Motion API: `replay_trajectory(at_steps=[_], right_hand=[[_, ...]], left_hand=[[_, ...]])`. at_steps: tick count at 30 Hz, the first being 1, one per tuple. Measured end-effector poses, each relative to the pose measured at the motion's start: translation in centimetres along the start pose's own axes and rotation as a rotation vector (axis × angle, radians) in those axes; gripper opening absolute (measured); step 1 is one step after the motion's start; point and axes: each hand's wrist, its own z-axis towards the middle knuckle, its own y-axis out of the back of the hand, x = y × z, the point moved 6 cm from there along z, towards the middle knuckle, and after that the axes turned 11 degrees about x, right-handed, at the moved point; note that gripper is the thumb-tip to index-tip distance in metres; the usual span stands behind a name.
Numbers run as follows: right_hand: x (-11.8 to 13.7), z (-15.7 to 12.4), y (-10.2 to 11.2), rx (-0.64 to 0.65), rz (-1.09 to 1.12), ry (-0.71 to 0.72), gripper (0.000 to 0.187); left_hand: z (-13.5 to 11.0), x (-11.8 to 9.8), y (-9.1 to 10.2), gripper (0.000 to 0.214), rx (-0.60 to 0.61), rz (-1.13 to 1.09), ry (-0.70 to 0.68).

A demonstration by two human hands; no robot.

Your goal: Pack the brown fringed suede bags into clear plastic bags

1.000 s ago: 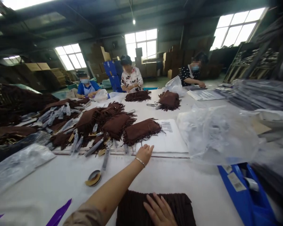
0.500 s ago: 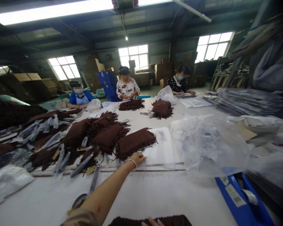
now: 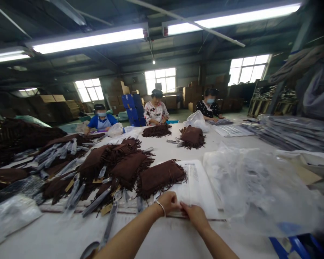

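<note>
My left hand [image 3: 169, 202], with a bracelet at its wrist, is closed at the near edge of a flat stack of clear plastic bags [image 3: 201, 187]. Close beside it, my right hand [image 3: 196, 216] has thumb and fingers pinched together on the same edge. The bag film between the fingertips is hard to make out. Just beyond my left hand, a folded dark brown fringed fabric piece [image 3: 162, 176] lies partly over the bags. More brown fringed pieces [image 3: 129, 167] lie to its left, with plastic-wrapped grey straps [image 3: 97, 202] among them.
A large heap of crumpled clear plastic [image 3: 251, 183] lies to the right, with a blue tape dispenser [image 3: 299, 246] at the lower right corner. Grey packed stacks [image 3: 299, 133] stand further back. Three people [image 3: 156, 108] work across the white table [image 3: 156, 241].
My right hand has come up from a brown fringed piece at the bottom edge to the plastic bags, next to my left hand. The view has tilted upward, and that piece is out of sight.
</note>
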Motion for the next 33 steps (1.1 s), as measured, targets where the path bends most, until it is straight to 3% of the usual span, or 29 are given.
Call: replay_trajectory(at_steps=[2,5,7,9,11,13,15,17,19,21,23,26,27,29,31,33], right_hand=[[-1.0,-0.6,0.7,0.001,0.006,-0.001,0.017],[-2.6,-1.7,0.4,0.045,0.081,-0.069,0.034],[-2.7,-2.6,-1.2,0.188,0.212,-0.11,0.041],[-1.0,-3.3,-2.4,0.316,0.276,-0.043,0.044],[2.2,-3.8,-1.0,0.194,0.127,0.175,0.041],[5.9,-4.5,2.3,-0.136,-0.208,0.412,0.034],[8.3,-5.1,4.7,-0.355,-0.542,0.495,0.033],[8.9,-5.0,5.9,-0.347,-0.765,0.443,0.031],[8.1,-5.5,6.5,-0.277,-0.861,0.38,0.032],[6.7,-7.2,7.0,-0.248,-0.89,0.344,0.037],[4.9,-9.7,7.8,-0.279,-0.856,0.296,0.04],[1.3,-14.0,8.7,-0.377,-0.771,0.183,0.042],[0.0,-15.4,8.8,-0.432,-0.712,0.143,0.043],[-2.8,-17.9,8.4,-0.525,-0.44,0.074,0.045],[-6.0,-19.2,7.2,-0.566,0.089,0.036,0.05],[-8.5,-18.9,5.5,-0.513,0.611,0.03,0.055]], left_hand=[[0.4,0.5,1.8,0.021,-0.059,-0.001,0.026],[1.2,0.6,4.0,0.008,-0.188,0.01,0.091],[1.6,-0.3,4.1,0.006,-0.233,0.029,0.102],[1.6,-2.0,3.3,0.014,-0.251,0.06,0.069],[1.1,-4.1,2.2,0.022,-0.265,0.098,0.005],[0.1,-6.4,1.4,0.025,-0.289,0.197,-0.103],[-1.2,-8.7,0.8,0.025,-0.288,0.367,-0.219],[-2.7,-10.5,0.1,0.025,-0.215,0.57,-0.302],[-4.3,-11.2,0.0,0.024,-0.088,0.747,-0.291],[-6.1,-10.6,0.8,0.025,0.009,0.865,-0.197],[-8.3,-9.0,2.7,0.025,0.024,0.846,-0.076],[-12.3,-5.4,5.4,0.039,-0.038,0.769,0.082],[-13.8,-4.1,6.2,0.042,-0.119,0.697,0.145],[-16.9,-1.7,6.5,0.045,-0.284,0.322,0.262],[-18.8,0.5,4.1,0.044,-0.318,-0.279,0.362],[-18.9,1.0,-0.1,0.037,-0.213,-0.763,0.412]])
